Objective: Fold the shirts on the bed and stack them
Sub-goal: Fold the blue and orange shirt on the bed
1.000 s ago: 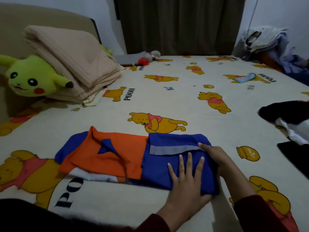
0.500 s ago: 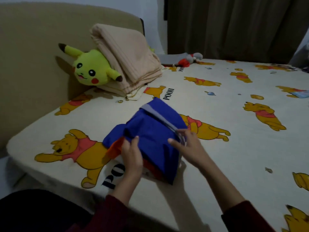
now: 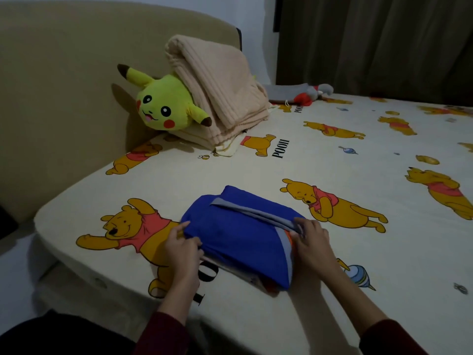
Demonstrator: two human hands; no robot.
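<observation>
Folded shirt [image 3: 243, 234] lies near the bed [image 3: 332, 160] corner, left hand [image 3: 183, 248] pinching its left edge, right hand [image 3: 311, 242] gripping the right edge; best to square both sides evenly and press flat before stacking.

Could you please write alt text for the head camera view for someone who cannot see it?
Two hands, left hand and right hand, grip opposite ends of a folded blue shirt on a bed with a cartoon-bear sheet. Behind lie a yellow plush toy and folded beige blanket.
</observation>
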